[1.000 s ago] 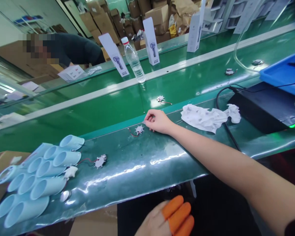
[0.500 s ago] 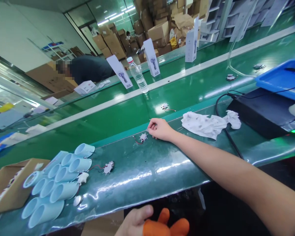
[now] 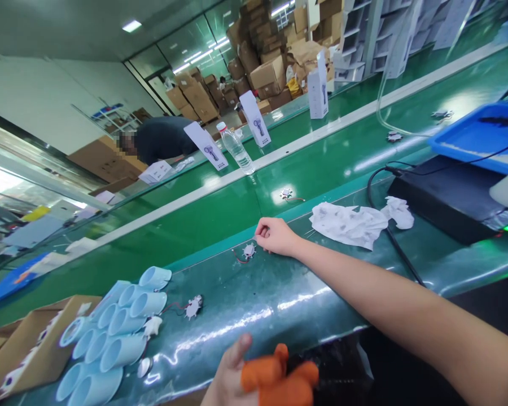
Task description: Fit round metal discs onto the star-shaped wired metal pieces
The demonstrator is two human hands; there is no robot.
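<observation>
My right hand [image 3: 276, 237] rests on the dark green belt with its fingers curled together, just right of a small spiked metal disc [image 3: 249, 251] with red and black wires. Nothing is clearly held in it. At the belt's near edge is my left hand [image 3: 256, 375], its fingers in orange finger cots [image 3: 275, 375] and its thumb raised, holding nothing visible. Left of it lie pale blue plastic tubes [image 3: 122, 349]. Another wired spiked disc [image 3: 193, 307] lies beside them.
A crumpled white wipe [image 3: 347, 225], black cable [image 3: 392, 234], black device [image 3: 444, 197] and blue tray [image 3: 478, 135] lie right. A cardboard box [image 3: 29, 349] sits left. Beyond a white rail [image 3: 220, 192] are a second belt, water bottle [image 3: 236, 148], white product boxes [image 3: 254, 118] and a person [image 3: 163, 140].
The whole view has tilted and shifted, with the belt lower in the frame. My left hand has risen to the belt's near edge. My right hand stays beside the wired disc.
</observation>
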